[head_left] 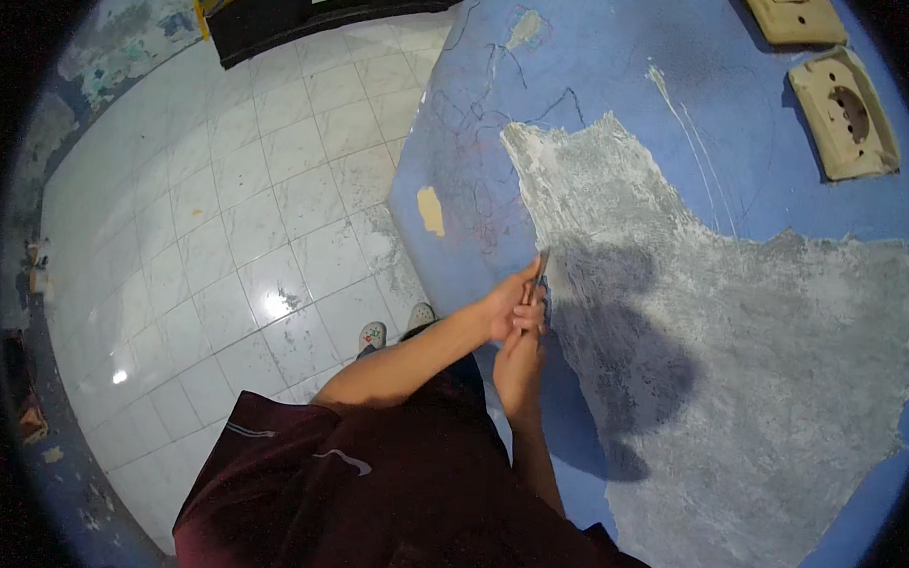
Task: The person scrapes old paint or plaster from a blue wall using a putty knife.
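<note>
Both hands are closed together on a thin scraper with a narrow, metal-looking edge; its exact shape is partly hidden by my fingers. My left hand grips it from the left side, thumb up along it. Just below, my right hand wraps around the lower part. The scraper's tip meets, or comes very close to, the wall where blue paint borders a large bare grey plaster patch. Shadows of my head and arms fall over that patch.
A cream wall socket and a second cream fitting sit at the upper right. White tiled floor lies to the left, with my clog-type shoes on it. A dark piece of furniture stands at the far end.
</note>
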Available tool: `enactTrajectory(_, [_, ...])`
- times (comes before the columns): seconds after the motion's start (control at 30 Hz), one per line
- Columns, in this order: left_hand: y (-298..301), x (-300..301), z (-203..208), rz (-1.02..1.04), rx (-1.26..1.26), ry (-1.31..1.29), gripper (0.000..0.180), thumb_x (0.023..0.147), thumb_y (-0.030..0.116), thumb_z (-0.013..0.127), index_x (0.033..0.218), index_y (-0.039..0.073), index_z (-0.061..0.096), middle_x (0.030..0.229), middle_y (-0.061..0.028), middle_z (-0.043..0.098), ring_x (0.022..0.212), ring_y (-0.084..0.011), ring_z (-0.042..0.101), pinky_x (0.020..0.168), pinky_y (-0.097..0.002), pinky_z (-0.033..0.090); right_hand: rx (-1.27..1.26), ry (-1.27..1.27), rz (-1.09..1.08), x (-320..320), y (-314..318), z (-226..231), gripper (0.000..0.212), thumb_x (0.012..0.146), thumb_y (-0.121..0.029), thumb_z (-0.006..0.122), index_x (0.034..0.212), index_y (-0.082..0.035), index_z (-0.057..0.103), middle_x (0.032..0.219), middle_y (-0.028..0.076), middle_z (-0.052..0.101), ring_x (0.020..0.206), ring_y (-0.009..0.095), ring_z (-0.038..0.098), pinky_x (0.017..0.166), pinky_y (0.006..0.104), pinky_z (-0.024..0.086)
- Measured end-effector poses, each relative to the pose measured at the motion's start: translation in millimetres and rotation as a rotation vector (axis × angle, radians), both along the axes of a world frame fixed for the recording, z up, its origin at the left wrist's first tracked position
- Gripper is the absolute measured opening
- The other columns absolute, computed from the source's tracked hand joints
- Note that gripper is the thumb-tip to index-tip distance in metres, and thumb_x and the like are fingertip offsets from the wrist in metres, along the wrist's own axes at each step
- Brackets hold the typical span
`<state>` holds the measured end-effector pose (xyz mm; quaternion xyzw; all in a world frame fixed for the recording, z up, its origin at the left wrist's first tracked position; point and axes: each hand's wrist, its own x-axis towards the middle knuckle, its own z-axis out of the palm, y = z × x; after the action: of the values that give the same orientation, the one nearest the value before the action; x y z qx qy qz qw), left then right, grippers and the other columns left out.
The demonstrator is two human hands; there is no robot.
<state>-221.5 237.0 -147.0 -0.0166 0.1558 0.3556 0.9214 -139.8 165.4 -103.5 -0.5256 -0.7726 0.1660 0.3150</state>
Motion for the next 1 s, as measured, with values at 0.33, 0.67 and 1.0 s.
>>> enactTrajectory(0.33, [8, 0, 6, 0.034, -0.07, -0.037, 0.062, 0.088, 0.067, 0.038, 0.057, 0.014, 0.035, 0.041, 0.0013, 0.025, 0.034, -0.0116, 0.023, 0.036, -0.0248, 0.028, -0.353, -0.036, -0.155, 0, -1, 8, 0.025, 0.094, -0.007, 0.039, 0.115, 0.002, 0.049, 0.099, 0.027, 0.059, 0.093, 0.045, 0.057, 0.075, 0.0467, 0.046])
enactTrajectory(0.67, [14, -4, -2, 0.067, 0.032, -0.029, 0.061, 0.089, 0.07, 0.031, 0.062, 0.015, 0.038, 0.042, 0.0023, 0.025, 0.034, -0.0109, 0.025, 0.038, -0.0246, 0.03, -0.216, -0.063, -0.101, -9, 6, 2, 0.025, 0.095, -0.011, 0.039, 0.113, 0.004, 0.05, 0.108, 0.028, 0.057, 0.098, 0.044, 0.056, 0.077, 0.0462, 0.046])
enactTrajectory(1.0, [20, -14, -1, 0.102, -0.033, 0.002, 0.059, 0.088, 0.068, 0.036, 0.067, 0.013, 0.041, 0.042, 0.0025, 0.028, 0.032, -0.0096, 0.023, 0.038, -0.0232, 0.031, -0.148, -0.055, -0.053, -29, 17, 17, 0.028, 0.095, -0.01, 0.04, 0.115, 0.005, 0.05, 0.109, 0.026, 0.058, 0.1, 0.043, 0.056, 0.08, 0.0462, 0.045])
